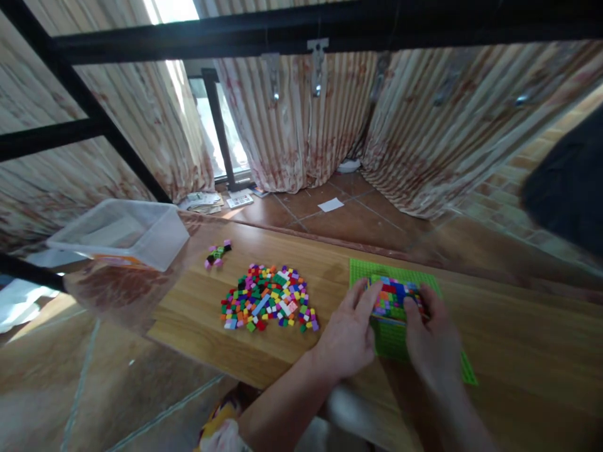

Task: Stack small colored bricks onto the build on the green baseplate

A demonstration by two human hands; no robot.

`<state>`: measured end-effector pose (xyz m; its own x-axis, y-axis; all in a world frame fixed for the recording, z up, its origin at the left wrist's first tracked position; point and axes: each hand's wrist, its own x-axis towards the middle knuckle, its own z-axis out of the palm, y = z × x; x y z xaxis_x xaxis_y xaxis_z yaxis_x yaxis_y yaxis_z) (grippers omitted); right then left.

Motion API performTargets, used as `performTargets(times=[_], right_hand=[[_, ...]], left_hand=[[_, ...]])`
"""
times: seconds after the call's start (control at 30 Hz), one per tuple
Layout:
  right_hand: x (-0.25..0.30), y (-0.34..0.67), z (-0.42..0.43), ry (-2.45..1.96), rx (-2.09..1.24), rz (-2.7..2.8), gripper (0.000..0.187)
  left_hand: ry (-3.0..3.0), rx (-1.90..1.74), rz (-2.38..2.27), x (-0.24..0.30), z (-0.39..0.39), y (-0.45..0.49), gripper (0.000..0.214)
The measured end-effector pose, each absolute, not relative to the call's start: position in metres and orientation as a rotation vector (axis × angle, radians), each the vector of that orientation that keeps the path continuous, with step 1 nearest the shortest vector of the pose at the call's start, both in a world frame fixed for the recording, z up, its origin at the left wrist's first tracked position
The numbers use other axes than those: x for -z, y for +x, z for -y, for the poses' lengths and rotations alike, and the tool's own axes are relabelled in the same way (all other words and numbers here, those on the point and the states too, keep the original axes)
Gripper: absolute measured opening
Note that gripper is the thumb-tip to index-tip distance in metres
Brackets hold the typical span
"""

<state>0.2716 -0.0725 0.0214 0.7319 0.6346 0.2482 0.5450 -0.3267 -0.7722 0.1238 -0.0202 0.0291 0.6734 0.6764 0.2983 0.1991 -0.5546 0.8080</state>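
A block built of many coloured toy bricks [393, 298] is at the green baseplate [393, 339], over its middle. My left hand [349, 333] grips the block's left side, fingers along its far edge. Around the right side curls my right hand [432, 336], its thumb on top of the block. Whether the block is fixed to the baseplate or held just above it, I cannot tell. A loose pile of small coloured bricks [268, 298] lies on the wooden table to the left of my hands.
Farther left lies a small cluster of pink, black and green bricks [218, 253]. A clear plastic bin [162, 242] stands beyond the table's left end. Dark metal bars [282, 41] cross the view above, with striped curtains [301, 125] behind them.
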Motion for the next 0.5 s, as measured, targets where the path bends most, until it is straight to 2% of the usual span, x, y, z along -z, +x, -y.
performTargets(times=[0.13, 0.23, 0.37, 0.5], right_hand=[[-0.04, 0.253, 0.074, -1.925, 0.162, 0.992, 0.049], [-0.049, 0.232, 0.074, -1.795, 0.24, 1.159, 0.037], [-0.045, 0.203, 0.071, -1.609, 0.197, 1.38, 0.027], [-0.035, 0.178, 0.067, -1.546, 0.022, 1.587, 0.025]], left_hand=[[1.99, -0.996, -0.757, -0.037, 0.013, 0.116, 0.066], [1.9, -1.119, -0.807, -0.04, 0.008, 0.109, 0.055], [1.807, -1.251, -0.867, -0.043, -0.001, 0.093, 0.045], [1.572, -1.399, -1.035, -0.048, -0.018, 0.068, 0.036]])
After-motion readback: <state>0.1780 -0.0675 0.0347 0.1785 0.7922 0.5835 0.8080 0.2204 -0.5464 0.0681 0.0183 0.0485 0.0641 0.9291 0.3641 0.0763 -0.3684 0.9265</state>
